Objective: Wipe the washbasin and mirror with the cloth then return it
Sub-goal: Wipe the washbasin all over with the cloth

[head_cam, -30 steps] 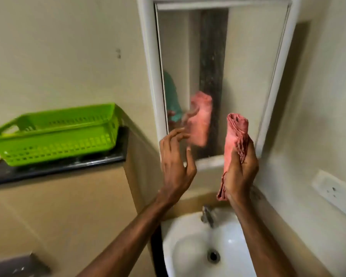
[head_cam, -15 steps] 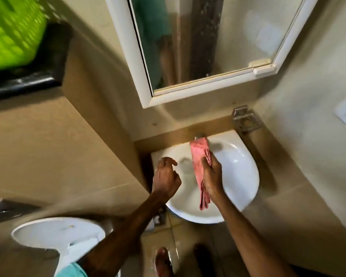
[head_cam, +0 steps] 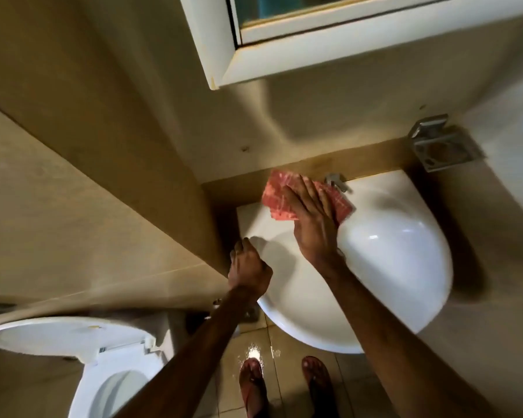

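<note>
A pink cloth (head_cam: 277, 196) lies spread on the back left rim of the white washbasin (head_cam: 405, 267), just left of the metal tap (head_cam: 337, 183). My right hand (head_cam: 313, 217) presses flat on the cloth with fingers spread. My left hand (head_cam: 248, 268) rests loosely curled at the basin's left edge and holds nothing. The white-framed mirror (head_cam: 284, 10) hangs above, with only its lower corner in view.
A metal soap holder (head_cam: 441, 146) is fixed to the wall right of the basin. A white toilet (head_cam: 82, 351) with raised lid stands at lower left. My sandalled feet (head_cam: 284, 384) stand on wet floor tiles below the basin. A tiled ledge wall runs along the left.
My view has dropped from the mirror to the basin. My right hand has lowered the bunched cloth from the mirror and spread it flat on the basin's back rim. My left hand came down to the basin's left edge.
</note>
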Available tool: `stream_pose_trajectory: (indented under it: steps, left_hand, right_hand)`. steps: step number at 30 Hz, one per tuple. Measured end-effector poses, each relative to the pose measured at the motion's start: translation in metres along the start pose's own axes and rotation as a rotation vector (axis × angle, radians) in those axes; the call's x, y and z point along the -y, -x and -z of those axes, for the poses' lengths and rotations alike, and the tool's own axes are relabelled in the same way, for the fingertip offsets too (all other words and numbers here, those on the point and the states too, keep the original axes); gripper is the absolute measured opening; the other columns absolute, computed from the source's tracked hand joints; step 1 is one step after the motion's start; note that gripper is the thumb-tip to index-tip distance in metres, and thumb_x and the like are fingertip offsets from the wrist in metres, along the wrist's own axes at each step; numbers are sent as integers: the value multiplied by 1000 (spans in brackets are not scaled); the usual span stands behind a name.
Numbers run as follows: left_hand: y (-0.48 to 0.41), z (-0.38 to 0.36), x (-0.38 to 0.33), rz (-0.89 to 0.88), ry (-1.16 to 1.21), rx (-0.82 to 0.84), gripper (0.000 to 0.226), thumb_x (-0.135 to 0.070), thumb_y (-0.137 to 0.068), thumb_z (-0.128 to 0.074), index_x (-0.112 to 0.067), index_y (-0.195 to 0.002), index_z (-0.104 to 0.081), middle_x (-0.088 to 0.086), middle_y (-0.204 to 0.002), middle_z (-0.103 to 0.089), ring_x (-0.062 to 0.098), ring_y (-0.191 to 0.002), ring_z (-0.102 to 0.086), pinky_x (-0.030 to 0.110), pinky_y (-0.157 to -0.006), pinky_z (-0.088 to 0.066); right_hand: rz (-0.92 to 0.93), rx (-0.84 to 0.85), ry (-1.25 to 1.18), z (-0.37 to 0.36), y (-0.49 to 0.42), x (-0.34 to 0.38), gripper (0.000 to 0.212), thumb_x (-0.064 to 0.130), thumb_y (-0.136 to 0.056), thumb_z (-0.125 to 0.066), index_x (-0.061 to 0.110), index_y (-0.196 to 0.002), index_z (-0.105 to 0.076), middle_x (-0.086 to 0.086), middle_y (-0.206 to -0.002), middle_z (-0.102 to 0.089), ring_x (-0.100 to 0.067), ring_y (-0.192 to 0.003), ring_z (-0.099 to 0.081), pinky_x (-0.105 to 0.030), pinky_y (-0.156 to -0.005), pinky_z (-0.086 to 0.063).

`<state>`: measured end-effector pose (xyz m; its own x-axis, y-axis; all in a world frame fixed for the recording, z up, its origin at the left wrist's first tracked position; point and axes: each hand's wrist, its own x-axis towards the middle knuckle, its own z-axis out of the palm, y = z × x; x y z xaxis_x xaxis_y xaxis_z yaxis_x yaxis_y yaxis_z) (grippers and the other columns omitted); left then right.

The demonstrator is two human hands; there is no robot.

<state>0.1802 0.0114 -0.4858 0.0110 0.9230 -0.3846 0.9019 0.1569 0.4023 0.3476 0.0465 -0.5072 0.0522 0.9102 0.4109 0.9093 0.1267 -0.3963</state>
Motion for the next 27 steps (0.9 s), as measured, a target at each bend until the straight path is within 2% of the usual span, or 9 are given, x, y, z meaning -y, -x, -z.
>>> stream_pose_trajectory:
  steps: [4,7,11,13,15,18,21,24,27]
  left_hand:
    - [-9,-7,8,0,68,-40,60,-5,-87,-51,3,-145,-39,22,-143,-47,39,-135,-44,40,-116,-34]
    - [-14,-11,19,-22,126,-87,48,-2,-87,-49,4,-135,-50,23,-134,-54,38,-130,-49,39,-110,-37]
    - [-18,-20,31,-33,205,-133,49,-1,-86,-48,4,-134,-55,21,-136,-57,35,-133,-49,32,-112,-33]
    - [-20,-25,37,-31,239,-172,53,-9,-83,-43,5,-132,-57,22,-131,-61,38,-129,-51,34,-109,-34]
    - [-22,-32,43,5,275,-196,47,-4,-81,-49,9,-126,-57,27,-122,-63,45,-120,-54,40,-103,-38]
    - [-20,-38,44,54,282,-181,47,0,-78,-52,12,-124,-54,30,-121,-62,47,-119,-54,42,-101,-40]
    - [-21,-39,40,92,237,-148,58,7,-77,-51,3,-135,-52,21,-128,-60,38,-126,-51,37,-106,-36]
    - [-25,-36,41,99,250,-206,61,8,-76,-50,-6,-135,-58,14,-125,-67,35,-122,-57,36,-103,-41]
    - [-30,-34,43,81,250,-242,57,9,-76,-51,-8,-129,-63,14,-116,-72,36,-112,-63,34,-94,-43]
  right_hand:
    - [-60,209,-4,-59,37,-53,62,8,-93,-41,15,-154,-49,-11,-163,-42,-34,-152,-40,-51,-126,-28]
    - [-92,207,44,-76,45,-54,60,25,-98,-42,14,-158,-44,-11,-166,-39,-32,-156,-33,-53,-126,-27]
    - [-122,201,-17,-100,33,-35,65,30,-96,-42,20,-159,-41,-8,-169,-33,-29,-159,-26,-51,-129,-20]
    - [-33,271,-75,-112,36,-16,68,29,-93,-46,25,-160,-40,-4,-171,-27,-26,-161,-18,-46,-131,-13]
    - [161,350,-125,-121,49,5,68,29,-94,-54,24,-160,-40,-3,-172,-25,-25,-161,-15,-43,-131,-8]
    - [374,439,-156,-112,49,-4,67,28,-96,-40,25,-162,-34,0,-173,-23,-20,-162,-13,-41,-131,-10]
    - [332,387,-96,-103,20,-44,72,20,-90,-43,27,-162,-35,3,-172,-27,-20,-162,-17,-47,-130,-19]
    - [192,282,13,-99,6,-58,63,32,-103,-39,30,-164,-28,6,-172,-25,-23,-162,-16,-52,-128,-23]
    - [92,189,84,-109,13,-38,63,41,-103,-36,29,-164,-29,3,-173,-23,-27,-162,-16,-51,-130,-16]
